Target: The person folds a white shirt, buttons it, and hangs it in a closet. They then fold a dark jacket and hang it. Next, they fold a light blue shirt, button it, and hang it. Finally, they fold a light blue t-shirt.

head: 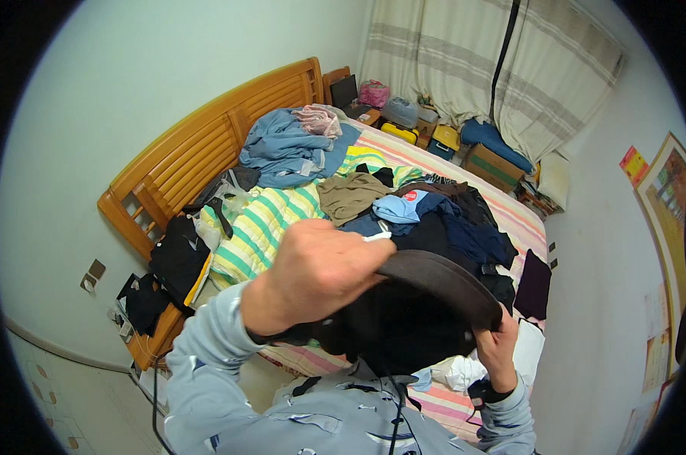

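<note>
Raised close to the camera, my left hand [317, 273] grips one end of the wide waistband of a black garment [405, 318], probably trousers. My right hand [498, 341] pinches the opposite end of that band, lower and to the right. The band [448, 270] is bowed between the two hands, and the dark inside of the garment shows below it. Its lower part hangs before my chest and cannot be made out. Behind it, a heap of dark clothes [471, 227] lies on the bed, with a light blue piece [397, 209] and an olive-brown garment [354, 196] on it.
A green, yellow and white striped quilt [257, 227] and blue bedding [286, 148] lie by the wooden headboard [206, 142]. A folded dark purple cloth [532, 284] is at the bed's right edge. A cardboard box [491, 169] stands beyond. Cables [155, 392] hang near my left arm.
</note>
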The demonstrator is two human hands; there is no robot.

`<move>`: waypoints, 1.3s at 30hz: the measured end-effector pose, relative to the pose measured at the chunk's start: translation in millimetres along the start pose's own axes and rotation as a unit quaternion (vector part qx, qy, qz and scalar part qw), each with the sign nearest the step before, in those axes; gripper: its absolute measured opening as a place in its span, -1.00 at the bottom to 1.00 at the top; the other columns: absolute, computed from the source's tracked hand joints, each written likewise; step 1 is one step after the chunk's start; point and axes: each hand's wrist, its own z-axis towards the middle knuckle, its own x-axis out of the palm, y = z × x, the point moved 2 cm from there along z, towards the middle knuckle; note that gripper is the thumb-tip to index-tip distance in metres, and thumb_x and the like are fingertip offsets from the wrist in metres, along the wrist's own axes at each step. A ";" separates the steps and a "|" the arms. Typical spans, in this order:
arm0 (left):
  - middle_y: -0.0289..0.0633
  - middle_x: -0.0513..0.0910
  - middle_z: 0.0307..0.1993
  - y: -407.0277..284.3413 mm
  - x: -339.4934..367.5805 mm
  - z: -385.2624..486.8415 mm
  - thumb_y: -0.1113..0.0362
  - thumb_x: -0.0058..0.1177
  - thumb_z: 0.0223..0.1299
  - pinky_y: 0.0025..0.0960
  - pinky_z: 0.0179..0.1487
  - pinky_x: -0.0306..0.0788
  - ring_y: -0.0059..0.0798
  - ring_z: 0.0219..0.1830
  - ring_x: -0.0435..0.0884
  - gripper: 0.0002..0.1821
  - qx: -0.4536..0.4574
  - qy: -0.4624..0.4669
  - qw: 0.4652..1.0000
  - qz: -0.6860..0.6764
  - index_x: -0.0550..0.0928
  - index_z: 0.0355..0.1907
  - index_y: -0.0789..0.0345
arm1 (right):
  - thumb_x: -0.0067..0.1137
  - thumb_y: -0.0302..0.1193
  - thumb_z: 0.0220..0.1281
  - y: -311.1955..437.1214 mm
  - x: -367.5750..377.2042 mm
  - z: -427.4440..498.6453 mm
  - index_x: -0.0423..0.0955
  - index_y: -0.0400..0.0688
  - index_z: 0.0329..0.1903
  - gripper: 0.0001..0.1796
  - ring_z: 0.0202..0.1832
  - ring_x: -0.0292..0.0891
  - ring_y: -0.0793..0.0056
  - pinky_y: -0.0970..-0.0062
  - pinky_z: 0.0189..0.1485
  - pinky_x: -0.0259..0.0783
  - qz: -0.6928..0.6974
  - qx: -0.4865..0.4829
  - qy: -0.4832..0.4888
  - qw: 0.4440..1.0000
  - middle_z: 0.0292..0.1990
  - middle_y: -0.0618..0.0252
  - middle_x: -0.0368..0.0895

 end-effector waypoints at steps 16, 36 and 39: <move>0.00 0.58 -0.54 17.9 -20.0 -60.8 -0.02 0.46 0.02 -0.02 -0.35 0.45 0.09 -0.40 0.63 -0.55 -0.213 0.228 0.950 0.030 0.55 -0.43 0.29 | 0.13 -0.46 0.00 -12.3 11.1 54.5 0.62 -0.34 -0.21 -0.71 -0.35 0.49 0.61 0.53 -0.23 0.42 0.251 0.152 0.221 0.930 -0.35 0.41 0.66; 0.17 0.54 0.17 459.3 162.2 -529.7 0.15 0.45 0.09 0.00 0.28 0.44 0.18 0.20 0.53 -0.27 -0.730 -0.108 0.666 0.106 0.48 0.28 0.37 | 0.17 -0.08 0.39 -389.8 274.3 -269.6 0.65 -0.05 -0.23 -0.68 -0.34 0.63 0.15 0.06 -0.27 0.48 -0.153 0.365 0.447 0.802 -0.44 0.16 0.67; 0.25 0.57 0.17 509.3 153.8 -559.8 0.02 0.42 0.15 0.01 0.27 0.43 0.18 0.21 0.55 -0.25 -0.810 -0.149 0.567 -0.011 0.48 0.25 0.46 | 0.17 -0.11 0.41 -343.8 297.9 -244.4 0.64 -0.09 -0.25 -0.69 -0.36 0.62 0.21 0.14 -0.30 0.48 -0.096 0.515 0.337 0.783 -0.43 0.18 0.67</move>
